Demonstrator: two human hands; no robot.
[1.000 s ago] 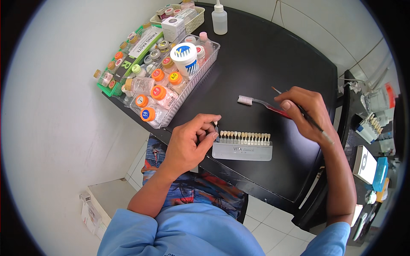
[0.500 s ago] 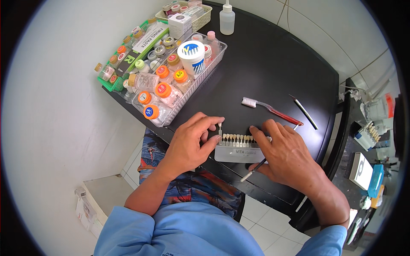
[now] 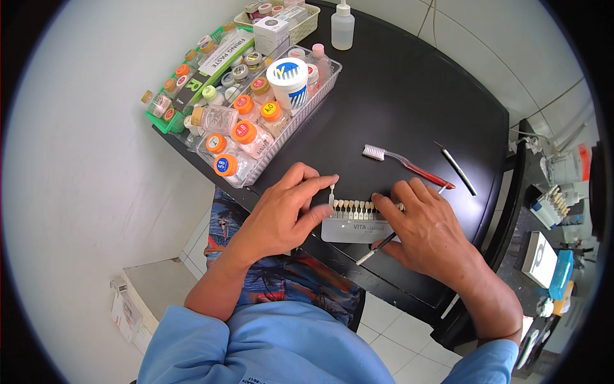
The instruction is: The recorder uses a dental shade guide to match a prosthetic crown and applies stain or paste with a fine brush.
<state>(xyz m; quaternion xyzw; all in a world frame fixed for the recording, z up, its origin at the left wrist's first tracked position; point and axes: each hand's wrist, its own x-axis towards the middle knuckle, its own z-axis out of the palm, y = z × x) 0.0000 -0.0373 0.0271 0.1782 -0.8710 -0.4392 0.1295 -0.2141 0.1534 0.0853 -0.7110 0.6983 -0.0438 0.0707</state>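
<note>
1. Lowered since the earliest frame: right hand (image 3: pixel 425 224), now over the right end of the tooth shade guide (image 3: pixel 342 232) on the black table (image 3: pixel 390 96), closed round a slim brush (image 3: pixel 384 243), fingertips at the row of tabs.
2. Left hand (image 3: pixel 275 214): apart from the right, seemingly pinching a single shade tab (image 3: pixel 331 191) upright at the guide's left end.
3. Step in hand, as judged: handling one tab while steadying the row; calls for a light, sure pinch (small thing, easily dropped).
4. On the guide: gray printed lettering, partly covered.
5. Beyond: red-handled toothbrush (image 3: pixel 416 169), then a slim pointed instrument (image 3: pixel 458 171).
6. Farther left: orange-capped bottles (image 3: pixel 244 132) with coloured, lettered labels; black-and-green box (image 3: pixel 217 64) with bold capitals.
7. Farthest: squeeze bottle (image 3: pixel 343 31), no writing discernible.
</note>
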